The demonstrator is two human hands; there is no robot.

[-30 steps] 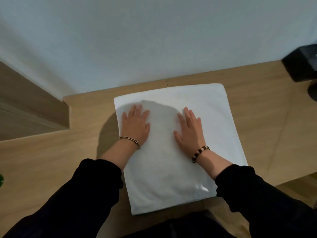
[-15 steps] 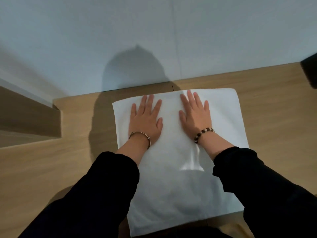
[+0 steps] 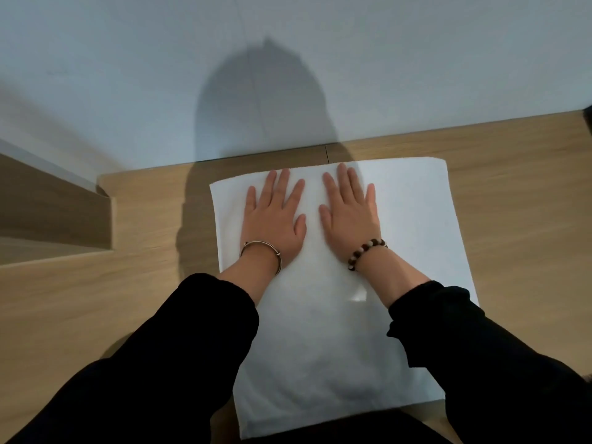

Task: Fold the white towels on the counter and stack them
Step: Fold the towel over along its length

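Slid farther forward, our left grip (image 3: 272, 219) and right grip (image 3: 349, 216) are pressing flat, fingers spread, on the limp, light white towel (image 3: 416, 219); we are favouring the corners beyond them for pinching.

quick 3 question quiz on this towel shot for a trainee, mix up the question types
1. True or false: the left hand and the right hand both rest flat and open on the white towel.
2. Which wrist wears the beaded bracelet? A) left B) right C) neither
3. Fill the gap: the towel lies spread on a wooden ____.

Key: 1 true; 2 B; 3 counter.
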